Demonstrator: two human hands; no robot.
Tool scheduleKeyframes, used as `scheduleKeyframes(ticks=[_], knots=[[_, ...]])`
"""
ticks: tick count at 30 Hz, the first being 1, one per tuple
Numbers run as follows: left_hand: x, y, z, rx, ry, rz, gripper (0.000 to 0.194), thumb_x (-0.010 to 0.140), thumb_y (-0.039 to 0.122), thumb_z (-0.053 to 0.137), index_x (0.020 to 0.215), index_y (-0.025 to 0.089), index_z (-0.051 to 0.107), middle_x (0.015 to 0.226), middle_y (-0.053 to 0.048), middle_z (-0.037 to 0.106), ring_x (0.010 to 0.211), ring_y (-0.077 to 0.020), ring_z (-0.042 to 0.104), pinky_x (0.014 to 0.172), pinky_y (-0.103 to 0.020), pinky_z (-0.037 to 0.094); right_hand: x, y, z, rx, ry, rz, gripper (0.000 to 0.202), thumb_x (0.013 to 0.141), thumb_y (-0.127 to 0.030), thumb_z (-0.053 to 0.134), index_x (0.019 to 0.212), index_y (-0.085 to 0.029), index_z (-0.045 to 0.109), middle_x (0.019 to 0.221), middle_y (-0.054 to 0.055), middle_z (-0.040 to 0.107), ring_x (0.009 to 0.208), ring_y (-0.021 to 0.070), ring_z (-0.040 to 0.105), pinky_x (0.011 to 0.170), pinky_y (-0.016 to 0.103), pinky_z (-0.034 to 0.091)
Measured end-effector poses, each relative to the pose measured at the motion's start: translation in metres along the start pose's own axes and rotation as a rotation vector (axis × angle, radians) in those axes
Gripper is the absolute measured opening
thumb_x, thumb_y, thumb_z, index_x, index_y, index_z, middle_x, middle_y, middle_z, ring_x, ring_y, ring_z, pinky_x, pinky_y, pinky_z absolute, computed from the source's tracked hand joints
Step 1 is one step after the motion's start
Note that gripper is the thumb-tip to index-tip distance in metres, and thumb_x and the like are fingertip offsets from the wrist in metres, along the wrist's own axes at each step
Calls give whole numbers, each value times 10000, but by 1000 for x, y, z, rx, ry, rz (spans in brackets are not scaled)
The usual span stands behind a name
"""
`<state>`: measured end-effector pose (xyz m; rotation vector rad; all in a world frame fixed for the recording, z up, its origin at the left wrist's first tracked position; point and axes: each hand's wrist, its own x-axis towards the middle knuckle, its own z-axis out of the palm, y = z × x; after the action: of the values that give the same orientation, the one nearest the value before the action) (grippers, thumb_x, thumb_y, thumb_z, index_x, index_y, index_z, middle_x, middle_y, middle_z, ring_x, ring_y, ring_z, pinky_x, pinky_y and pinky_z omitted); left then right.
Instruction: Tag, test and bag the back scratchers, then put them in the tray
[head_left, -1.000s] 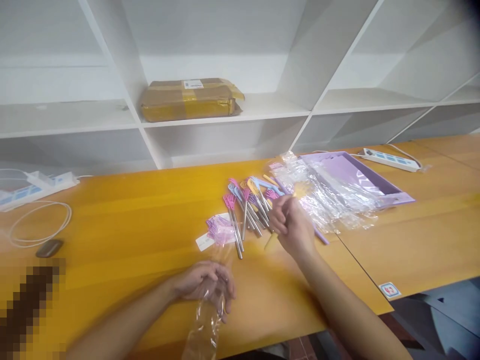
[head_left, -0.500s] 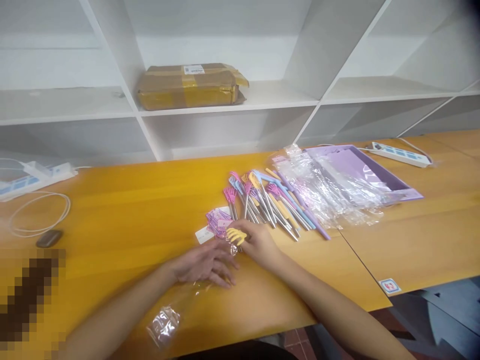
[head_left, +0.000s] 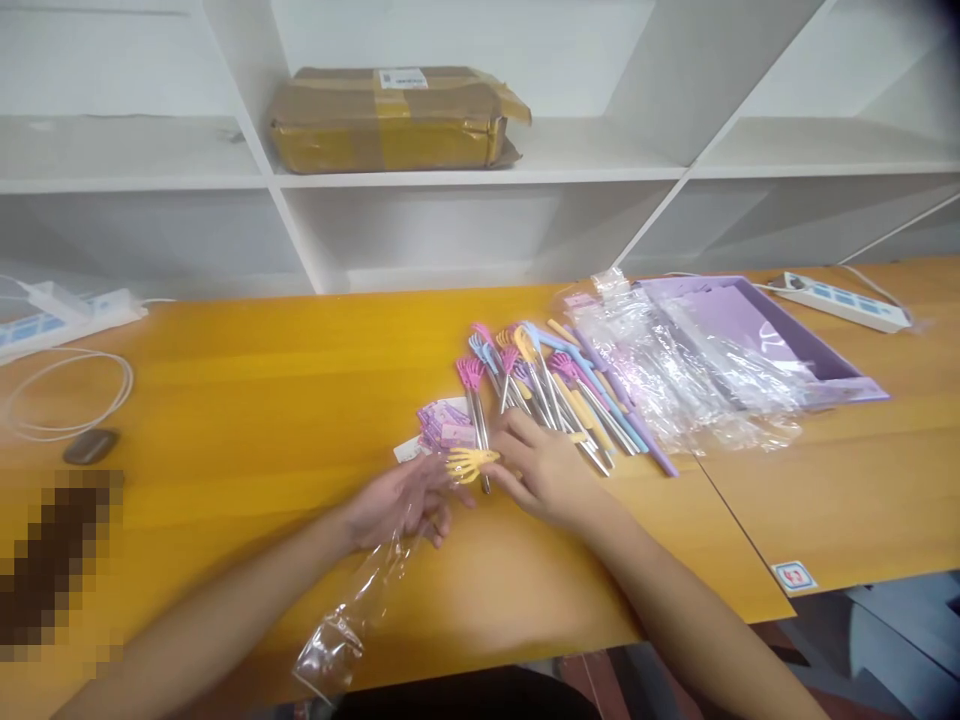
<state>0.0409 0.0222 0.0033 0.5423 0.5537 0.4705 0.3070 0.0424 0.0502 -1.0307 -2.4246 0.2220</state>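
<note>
gripping yellow scratcher (head_left: 470,463) between thumb and fingers of right hand (head_left: 551,480), close by left hand (head_left: 409,500); can't tell if pinching clear bag (head_left: 330,640) there. apparently not bagged. lying loose on table (head_left: 225,400): many scratchers (head_left: 470,374), by cards (head_left: 442,425). spread partly over purple box (head_left: 844,378): flat bags (head_left: 652,360).

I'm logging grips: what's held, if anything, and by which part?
Right hand: yellow scratcher, just behind its clawed head. Left hand: clear bag, near its upper end.
</note>
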Motion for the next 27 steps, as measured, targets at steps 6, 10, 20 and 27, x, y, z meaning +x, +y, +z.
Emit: scheduleKeyframes(ticks=[6, 10, 20, 27], knots=[[-1, 0, -1, 6, -18, -13, 586, 1065, 659, 433, 1451, 252, 604, 1174, -131, 736, 759, -203, 721, 667, -316, 591, 0, 7, -2, -17, 9, -207, 274, 1058, -444, 596, 938, -201, 636, 932, 75, 626, 769, 194, 557, 689, 332, 444], [-1, 2, 0, 29, -26, -35, 539, 1074, 621, 444, 1375, 218, 639, 1199, -152, 740, 754, -198, 718, 652, -303, 575, 0, 10, 2, -97, -27, -159, 308, 1069, -454, 590, 927, -193, 671, 926, 78, 632, 744, 186, 549, 679, 333, 413], [-4, 9, -1, 90, -49, -103, 502, 1056, 593, 505, 1273, 192, 715, 1395, -190, 670, 798, -216, 717, 683, -365, 606, 1, 22, -8, -77, -165, -84, 456, 1158, -426, 413, 915, -176, 707, 864, 56, 633, 711, 160, 552, 646, 310, 365], [-6, 12, -3, 134, -123, -132, 487, 1068, 536, 512, 1314, 181, 738, 1343, -205, 697, 873, -245, 730, 753, -397, 605, 2, 23, -12, 83, -253, -59, 446, 1158, -422, 432, 963, -182, 754, 878, 51, 656, 756, 158, 602, 684, 304, 411]])
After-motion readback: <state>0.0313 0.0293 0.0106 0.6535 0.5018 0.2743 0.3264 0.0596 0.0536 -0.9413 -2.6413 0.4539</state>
